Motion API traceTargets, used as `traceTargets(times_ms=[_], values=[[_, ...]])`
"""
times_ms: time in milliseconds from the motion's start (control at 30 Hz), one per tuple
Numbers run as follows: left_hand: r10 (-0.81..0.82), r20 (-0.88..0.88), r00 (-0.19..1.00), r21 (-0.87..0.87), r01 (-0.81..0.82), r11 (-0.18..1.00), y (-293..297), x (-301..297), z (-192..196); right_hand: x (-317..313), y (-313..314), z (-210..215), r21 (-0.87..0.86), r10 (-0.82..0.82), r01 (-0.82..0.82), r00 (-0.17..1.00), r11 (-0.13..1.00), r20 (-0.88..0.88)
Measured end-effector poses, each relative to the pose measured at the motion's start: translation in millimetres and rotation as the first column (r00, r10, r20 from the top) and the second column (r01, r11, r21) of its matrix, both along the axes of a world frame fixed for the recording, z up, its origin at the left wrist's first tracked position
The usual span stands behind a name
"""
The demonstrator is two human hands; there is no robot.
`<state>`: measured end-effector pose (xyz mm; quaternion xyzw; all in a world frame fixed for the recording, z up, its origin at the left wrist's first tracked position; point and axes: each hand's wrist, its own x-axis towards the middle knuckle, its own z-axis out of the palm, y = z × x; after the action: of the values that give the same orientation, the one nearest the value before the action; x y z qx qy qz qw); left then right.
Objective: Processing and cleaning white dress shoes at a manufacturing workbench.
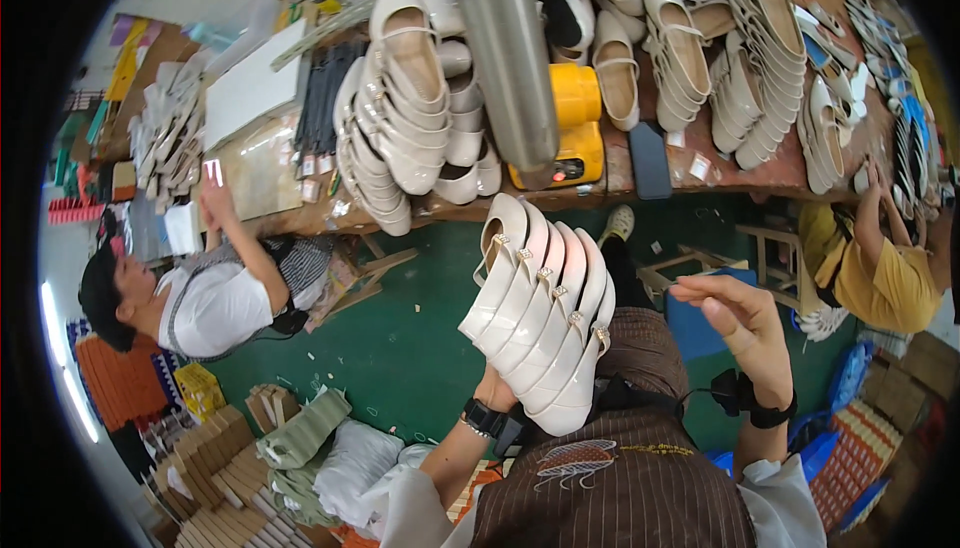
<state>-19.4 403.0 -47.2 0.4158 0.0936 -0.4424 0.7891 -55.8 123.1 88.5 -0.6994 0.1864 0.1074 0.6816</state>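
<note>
A nested stack of cream patent shoes with jewelled buckles on their straps tilts in front of my body. My left hand is closed round its underside, and the shoes hide most of the fingers. My right hand is raised to the right of the stack, apart from it. Its fingers are stretched out with the thumb below them, and nothing shows in its grasp.
Cream shoe stacks line the workbench ahead. A metal cylinder hangs before a yellow device; a dark phone-like slab lies beside it. Co-workers sit left and right. Stools stand below the bench.
</note>
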Motion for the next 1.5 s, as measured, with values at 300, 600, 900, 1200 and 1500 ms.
traceTargets(times_ms=[300, 600, 900, 1200, 1500], values=[[-0.013, -0.354, 0.935, -0.232, -0.074, 0.970, -43.1, 29.3, -2.1, -36.0, -33.5, -23.4, -0.061, -0.312, 0.307, 0.945, 0.950, -0.094], [0.124, -0.989, 0.079, 0.006, -0.823, 0.569, -39.9, 41.9, -4.4, -16.1, -53.8, -35.2, -0.205, -0.316, 0.282, 0.936, 0.937, -0.156], [-0.439, -0.857, -0.271, 0.146, -0.943, 0.297, -58.3, 28.5, -4.9, 10.9, -63.4, -43.2, -0.257, -0.146, 0.098, 0.974, 0.961, -0.175], [-0.927, -0.316, -0.203, 0.322, -0.942, 0.097, -95.2, 18.9, -5.3, 33.4, -81.8, -42.8, -0.331, 0.033, -0.103, 0.977, 0.938, -0.212], [-0.924, 0.336, 0.185, 0.501, -0.866, 0.009, -121.3, 8.6, -4.7, 71.7, -110.2, -43.0, -0.339, 0.203, -0.279, 0.949, 0.899, -0.243]])
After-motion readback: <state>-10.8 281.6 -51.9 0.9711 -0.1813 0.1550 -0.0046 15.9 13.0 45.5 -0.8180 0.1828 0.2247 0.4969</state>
